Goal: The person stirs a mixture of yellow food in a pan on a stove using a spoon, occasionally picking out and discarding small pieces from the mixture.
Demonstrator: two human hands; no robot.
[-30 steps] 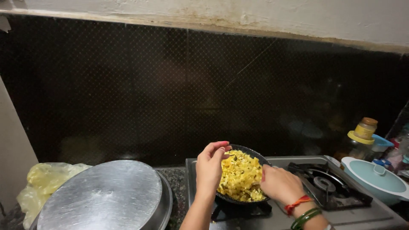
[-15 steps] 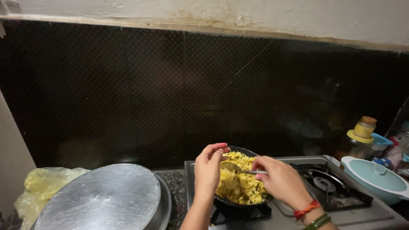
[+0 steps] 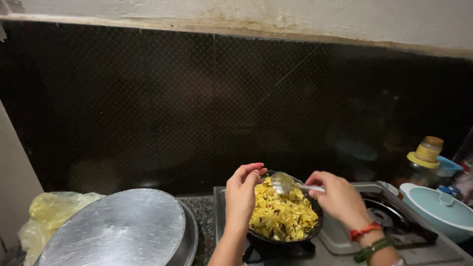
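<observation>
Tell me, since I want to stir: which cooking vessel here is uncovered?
The dark pan of yellow food between the hands. The big steel vessel left and the pale blue pot right have lids on.
</observation>
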